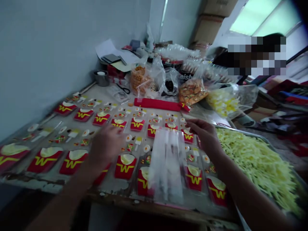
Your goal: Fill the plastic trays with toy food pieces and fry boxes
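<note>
My left hand (107, 144), smeared by motion, is over the middle of the table above rows of flat clear packets. Each packet shows a red fries carton (125, 166) with a yellow W and small toy-like food pieces, such as a fried egg (146, 148). My right hand (203, 133) is at the right end of the back row, by another red carton (187, 136). Its fingers are drawn together at the carton's top; what they hold, if anything, is too small to make out. Between my hands lies a stack of clear plastic bags (167, 163) across some packets.
A tray heaped with pale yellow fry-like strips (257, 166) stands at the right. Behind the packets lie a long red piece (158, 104), scissors (123, 89), a tape roll (101, 78) and bags of small brown pieces (192, 91) and yellow pieces (222, 102). A person (257, 56) is at the back right.
</note>
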A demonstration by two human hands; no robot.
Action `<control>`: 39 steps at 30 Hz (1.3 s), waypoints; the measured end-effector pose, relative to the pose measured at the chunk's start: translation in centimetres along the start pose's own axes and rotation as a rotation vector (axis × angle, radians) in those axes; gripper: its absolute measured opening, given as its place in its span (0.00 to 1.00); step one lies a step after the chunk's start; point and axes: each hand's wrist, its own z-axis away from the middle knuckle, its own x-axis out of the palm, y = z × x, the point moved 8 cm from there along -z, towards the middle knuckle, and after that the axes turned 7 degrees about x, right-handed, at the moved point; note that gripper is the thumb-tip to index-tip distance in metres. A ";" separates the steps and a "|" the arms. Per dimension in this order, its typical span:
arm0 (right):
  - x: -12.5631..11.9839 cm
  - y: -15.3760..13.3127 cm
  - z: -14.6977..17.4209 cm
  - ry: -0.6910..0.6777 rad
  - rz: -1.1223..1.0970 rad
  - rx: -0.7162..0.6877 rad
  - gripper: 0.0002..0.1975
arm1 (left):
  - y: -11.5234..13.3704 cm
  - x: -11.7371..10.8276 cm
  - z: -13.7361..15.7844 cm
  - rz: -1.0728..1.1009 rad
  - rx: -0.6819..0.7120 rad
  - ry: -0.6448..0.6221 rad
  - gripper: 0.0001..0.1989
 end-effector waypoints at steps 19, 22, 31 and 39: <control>6.1 -2.1 -1.6 -0.212 0.702 -0.552 0.38 | 8.1 10.3 -5.2 0.269 -0.070 0.160 0.10; 11.6 -2.1 -2.3 -0.540 0.432 -0.282 0.28 | 8.8 6.6 -3.0 0.383 0.046 0.213 0.11; 33.4 -8.6 12.2 -1.475 0.068 -0.263 0.17 | -2.4 -5.8 11.5 0.500 -0.269 0.028 0.14; 52.6 -4.7 15.4 -1.352 0.632 -1.164 0.28 | -18.3 -7.9 30.9 0.692 -0.888 0.475 0.16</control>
